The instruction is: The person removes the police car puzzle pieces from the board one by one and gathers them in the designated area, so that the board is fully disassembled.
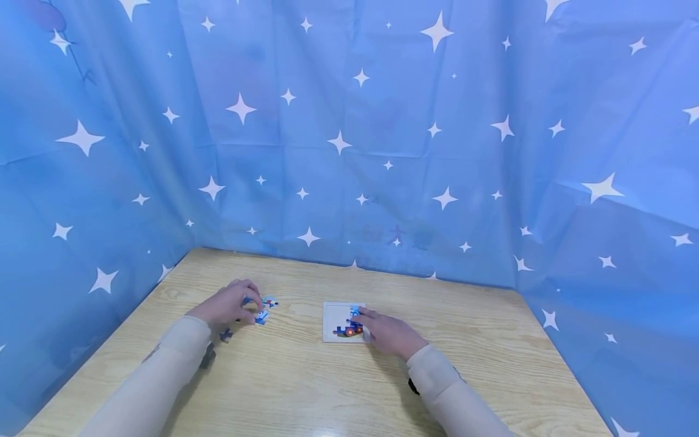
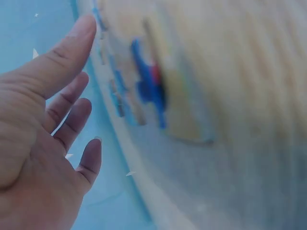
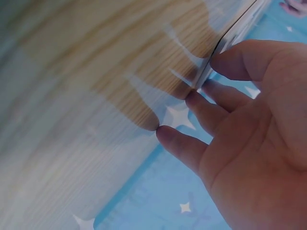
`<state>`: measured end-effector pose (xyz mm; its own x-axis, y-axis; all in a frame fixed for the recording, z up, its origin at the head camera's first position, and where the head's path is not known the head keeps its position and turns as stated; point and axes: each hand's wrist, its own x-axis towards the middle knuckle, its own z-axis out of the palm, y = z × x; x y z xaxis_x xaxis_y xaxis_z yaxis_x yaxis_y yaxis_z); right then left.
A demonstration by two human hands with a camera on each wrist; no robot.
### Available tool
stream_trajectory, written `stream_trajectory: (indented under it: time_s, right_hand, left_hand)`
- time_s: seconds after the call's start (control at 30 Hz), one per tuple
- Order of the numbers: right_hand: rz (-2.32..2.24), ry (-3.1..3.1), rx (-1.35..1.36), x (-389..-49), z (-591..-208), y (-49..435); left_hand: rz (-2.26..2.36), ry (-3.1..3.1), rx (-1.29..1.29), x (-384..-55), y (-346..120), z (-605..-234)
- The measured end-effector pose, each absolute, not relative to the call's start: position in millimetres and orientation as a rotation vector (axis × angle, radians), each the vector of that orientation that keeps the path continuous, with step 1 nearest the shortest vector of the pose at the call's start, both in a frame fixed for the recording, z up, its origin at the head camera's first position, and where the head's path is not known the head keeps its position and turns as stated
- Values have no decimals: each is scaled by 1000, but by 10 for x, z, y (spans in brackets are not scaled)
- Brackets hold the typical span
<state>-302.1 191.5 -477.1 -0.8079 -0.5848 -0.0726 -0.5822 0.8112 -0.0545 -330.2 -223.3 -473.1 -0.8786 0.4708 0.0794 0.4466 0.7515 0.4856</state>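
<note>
Well, the left hand point(image 1: 232, 302) curves over loose puzzle pieces point(image 1: 262, 317), thumb and fingers apart, pinching none. They lie just by its fingertips, left of the board point(image 1: 333, 315); the right hand point(image 1: 390, 334) touches that, fingers spread.

Loose puzzle pieces point(image 1: 262, 316) lie on the table point(image 1: 295, 379), left of the puzzle tray point(image 1: 334, 314) (a curtain point(image 1: 382, 121) hangs behind)

Left hand point(image 1: 232, 303), thumb point(image 2: 67, 55) apart from loosely curved fingers point(image 2: 76, 120); right hand point(image 1: 390, 335), fingers point(image 3: 184, 148) slightly spread
</note>
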Motion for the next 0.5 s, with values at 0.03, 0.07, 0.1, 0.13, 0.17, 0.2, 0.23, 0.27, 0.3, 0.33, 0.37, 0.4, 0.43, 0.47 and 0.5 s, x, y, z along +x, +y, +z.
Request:
stream_trajectory:
  time_s: [0.03, 0.07, 0.1, 0.13, 0.17, 0.2, 0.23, 0.27, 0.3, 0.33, 0.37, 0.4, 0.43, 0.47, 0.5]
  right_hand:
    - [-45, 2905, -935, -3021, -4773, 1915]
    - [-50, 2903, -931, -3020, -4774, 1917]
    - [-55, 2902, -932, -3020, -4773, 1918]
    - [-63, 2901, -935, -3022, -4773, 1921]
    - [-71, 2900, -938, -3024, -4772, 1924]
    - [-78, 2900, -946, -3023, -4770, 1929]
    - [-92, 2899, -953, -3026, -4769, 1934]
    - [-108, 2899, -963, -3026, -4766, 1940]
    - [-124, 2898, -974, -3026, -4762, 1945]
    - [-143, 2894, -983, -3027, -4760, 1950]
    - [-160, 2892, -992, -3028, -4757, 1954]
    - [-176, 2889, -1001, -3027, -4751, 1957]
    - [-195, 2884, -1005, -3028, -4749, 1959]
    - [-213, 2874, -1004, -3028, -4745, 1961]
    - [-230, 2866, -1000, -3027, -4740, 1962]
  left_hand:
    - [782, 2908, 757, -3299, -2220, -4712]
    - [781, 2919, 761, -3294, -2204, -4692]
    - [778, 2932, 774, -3289, -2183, -4672]
    - [777, 2943, 793, -3285, -2156, -4652]
    - [782, 2950, 820, -3282, -2122, -4637]
    - [790, 2950, 847, -3279, -2081, -4624]
    - [802, 2943, 868, -3272, -2033, -4608]
    - [804, 2938, 896, -3264, -1982, -4590]
    - [810, 2930, 908, -3255, -1926, -4575]
    - [816, 2919, 916, -3248, -1864, -4567]
    - [821, 2907, 921, -3237, -1797, -4556]
    - [817, 2898, 925, -3225, -1729, -4546]
    - [807, 2896, 928, -3213, -1656, -4541]
    - [787, 2900, 931, -3202, -1580, -4544]
    - [772, 2903, 923, -3192, -1495, -4551]
